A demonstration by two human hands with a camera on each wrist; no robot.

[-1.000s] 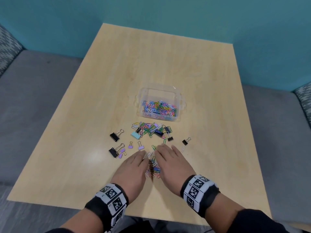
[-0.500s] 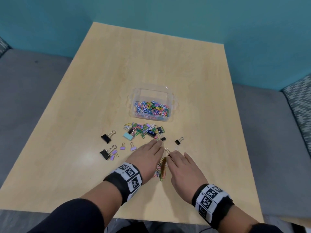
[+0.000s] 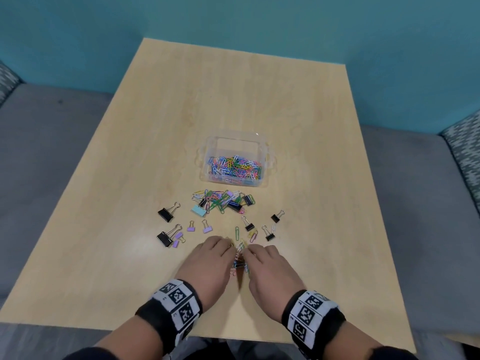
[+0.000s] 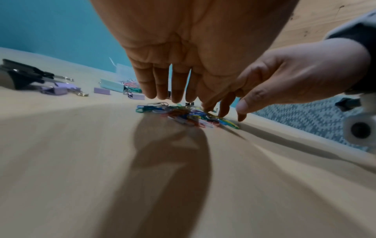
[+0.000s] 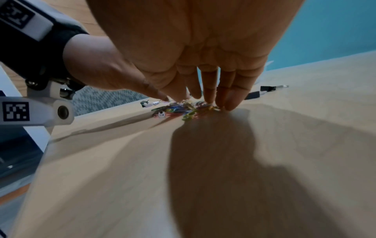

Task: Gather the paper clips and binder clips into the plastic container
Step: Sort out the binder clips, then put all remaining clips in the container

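Now both hands [image 3: 207,263] closer — cupping paper clips [image 3: 240,258], fingers curled

Clear plastic container [image 3: 262,149], open-topped, mid-table, half filled with coloured paper clips [image 3: 233,166]. Just nearer, a loose heap of paper clips [image 3: 220,200] mixed with black and mint binder clips. Nearer still, scattered black binder clips [image 3: 166,214] left and right, small lilac ones [image 3: 207,229] between. Nearest, a small paper-clip pile [image 4: 187,115].
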